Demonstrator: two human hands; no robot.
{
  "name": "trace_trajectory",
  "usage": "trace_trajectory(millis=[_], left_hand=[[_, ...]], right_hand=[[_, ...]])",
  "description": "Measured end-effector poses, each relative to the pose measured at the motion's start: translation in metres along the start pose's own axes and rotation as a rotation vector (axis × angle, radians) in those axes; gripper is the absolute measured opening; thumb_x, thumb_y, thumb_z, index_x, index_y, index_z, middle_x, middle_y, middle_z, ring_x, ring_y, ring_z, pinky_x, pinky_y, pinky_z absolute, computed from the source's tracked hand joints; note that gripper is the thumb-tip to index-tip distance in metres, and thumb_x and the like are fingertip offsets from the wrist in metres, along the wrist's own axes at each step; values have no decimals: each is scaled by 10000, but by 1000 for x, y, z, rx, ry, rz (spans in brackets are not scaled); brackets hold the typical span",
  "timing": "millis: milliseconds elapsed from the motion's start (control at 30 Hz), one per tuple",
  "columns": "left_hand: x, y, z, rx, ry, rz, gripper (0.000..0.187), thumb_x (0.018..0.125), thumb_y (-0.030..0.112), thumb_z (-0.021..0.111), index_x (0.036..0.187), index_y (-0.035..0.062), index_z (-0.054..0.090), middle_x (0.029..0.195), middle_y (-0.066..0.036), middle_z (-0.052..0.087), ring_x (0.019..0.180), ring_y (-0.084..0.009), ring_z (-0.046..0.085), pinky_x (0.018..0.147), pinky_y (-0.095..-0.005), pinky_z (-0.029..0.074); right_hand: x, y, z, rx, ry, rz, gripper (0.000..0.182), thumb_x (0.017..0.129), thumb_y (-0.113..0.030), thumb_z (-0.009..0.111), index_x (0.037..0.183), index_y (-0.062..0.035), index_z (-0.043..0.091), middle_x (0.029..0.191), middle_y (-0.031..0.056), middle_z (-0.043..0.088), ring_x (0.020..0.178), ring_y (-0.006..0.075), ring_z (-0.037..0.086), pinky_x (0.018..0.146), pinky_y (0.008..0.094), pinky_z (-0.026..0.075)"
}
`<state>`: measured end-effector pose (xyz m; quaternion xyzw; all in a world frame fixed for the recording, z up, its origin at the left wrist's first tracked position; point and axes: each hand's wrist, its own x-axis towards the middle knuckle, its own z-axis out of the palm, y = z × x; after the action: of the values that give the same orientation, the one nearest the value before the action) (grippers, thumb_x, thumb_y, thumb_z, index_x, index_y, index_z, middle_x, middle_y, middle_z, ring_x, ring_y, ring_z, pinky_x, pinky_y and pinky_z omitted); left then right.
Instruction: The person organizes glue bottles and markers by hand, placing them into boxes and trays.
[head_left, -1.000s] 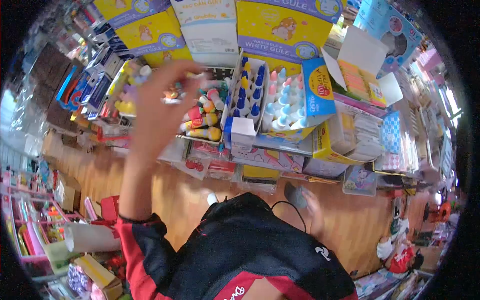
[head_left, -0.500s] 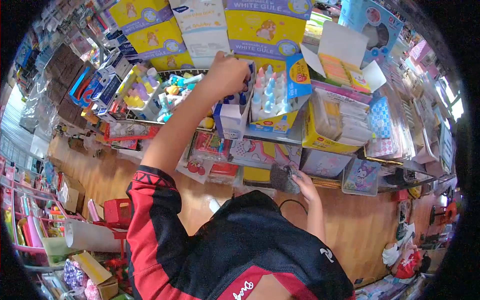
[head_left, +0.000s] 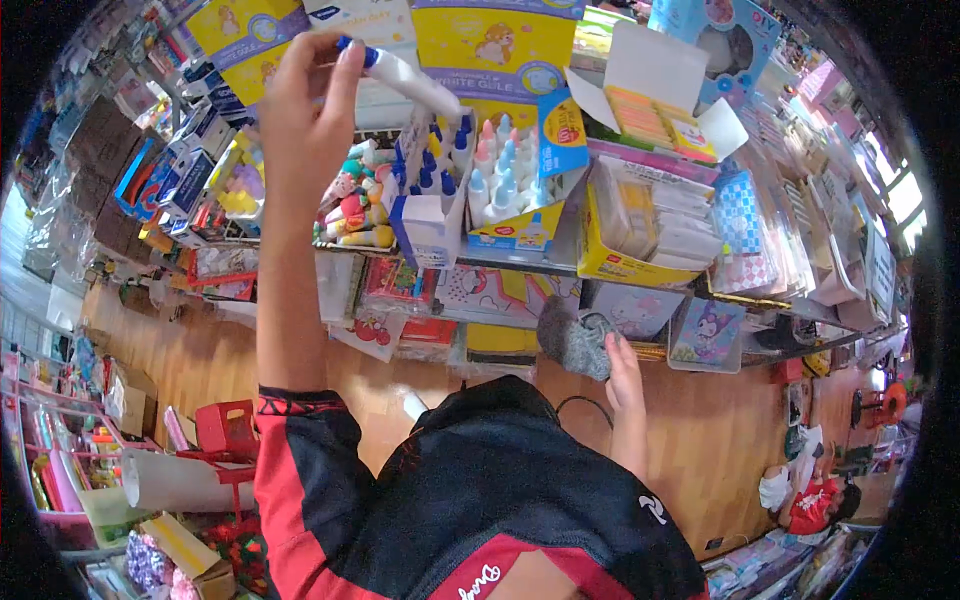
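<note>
Raised at the upper left, my left hand [head_left: 310, 95] pinches the blue cap end of a white glue bottle [head_left: 415, 84], which slants down to the right. Beneath the bottle is a white-and-blue box [head_left: 425, 222] holding several blue-capped bottles. To its right stands a box of bottles with pink and blue tips [head_left: 508, 180]. Lower down, near the shelf's front edge, my right hand [head_left: 622, 370] grips a grey fuzzy cloth [head_left: 582, 345].
Yellow packets [head_left: 490, 45] line the back of the shelf. Colourful small items [head_left: 357, 200] lie left of the bottle boxes. A yellow box of packets [head_left: 645, 215] is at the right. A person in red [head_left: 812, 505] is at the lower right.
My left hand has come up and left out of the box, now with the white bottle. The grey cloth in my right hand is turned and spread differently. The view has shifted slightly.
</note>
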<state>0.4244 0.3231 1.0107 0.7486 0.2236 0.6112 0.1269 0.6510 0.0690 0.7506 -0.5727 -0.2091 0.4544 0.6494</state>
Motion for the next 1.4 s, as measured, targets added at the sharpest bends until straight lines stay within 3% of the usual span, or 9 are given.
trace_trajectory(millis=[267, 333, 467, 567, 800, 1067, 1133, 1300, 1400], left_hand=[[-81, 48, 13, -502, -144, -599, 144, 847, 169, 465, 857, 26, 475, 753, -15, 505, 655, -63, 500, 526, -201, 453], [-105, 48, 24, -497, -207, -655, 143, 844, 170, 471, 847, 26, 467, 729, -6, 502, 609, -54, 489, 499, -191, 433], [-138, 60, 42, -279, -270, -650, 166, 824, 173, 503, 822, 10, 470, 647, -72, 537, 565, -86, 503, 491, -250, 401], [-149, 77, 47, -172, -315, -603, 189, 806, 176, 524, 824, -4, 467, 647, -122, 549, 569, -156, 551, 506, -272, 421], [-157, 63, 51, -105, -449, -528, 225, 778, 218, 551, 743, 3, 495, 591, -123, 541, 553, -215, 564, 512, -305, 427], [-178, 41, 57, -201, -522, -727, 253, 785, 223, 536, 674, -2, 505, 513, -69, 500, 480, -118, 493, 446, -267, 366], [-185, 49, 58, -462, -473, -1034, 262, 795, 219, 527, 655, -1, 503, 506, -26, 491, 479, -67, 447, 432, -256, 336], [-194, 43, 65, -323, -447, -865, 277, 802, 228, 523, 652, -3, 496, 508, -24, 491, 489, -57, 449, 427, -256, 327], [-191, 45, 64, -251, -535, -799, 263, 803, 233, 521, 686, -1, 493, 509, -58, 484, 491, -84, 476, 432, -275, 336]], right_hand=[[-19, -36, 65, 352, 104, -255, 412, 883, -291, 367, 1193, -23, 327, 1193, 83, 400, 1101, 215, 387, 934, 373, 301], [-21, -36, 71, 481, -238, -377, 429, 881, -335, 350, 1196, -46, 328, 1195, 74, 400, 1111, 228, 378, 945, 392, 287], [-23, -58, 102, -212, -277, -729, 485, 817, -241, 518, 1227, -45, 350, 1198, 76, 414, 1113, 203, 378, 948, 322, 268], [-26, -57, 114, -73, -360, -509, 643, 673, -61, 659, 1234, -30, 346, 1214, 100, 400, 1107, 183, 369, 935, 294, 271], [-30, -51, 119, -59, -330, -311, 393, 740, -96, 609, 1091, 1, 462, 975, 73, 538, 894, 107, 490, 805, 262, 382], [-17, -43, 101, -193, -11, -349, 265, 830, -232, 514, 814, 29, 561, 715, 12, 570, 635, 67, 487, 583, 218, 409], [-12, -53, 102, -8, 111, -290, 280, 842, -235, 496, 761, 24, 563, 702, 10, 568, 610, 62, 483, 554, 211, 401], [-16, -56, 98, -148, -378, -221, 354, 795, -255, 567, 1020, 7, 490, 916, 36, 543, 825, 84, 483, 752, 233, 387], [-14, -41, 99, -135, -259, -303, 282, 804, -255, 558, 913, 4, 538, 794, 8, 548, 719, 66, 480, 660, 214, 401]])
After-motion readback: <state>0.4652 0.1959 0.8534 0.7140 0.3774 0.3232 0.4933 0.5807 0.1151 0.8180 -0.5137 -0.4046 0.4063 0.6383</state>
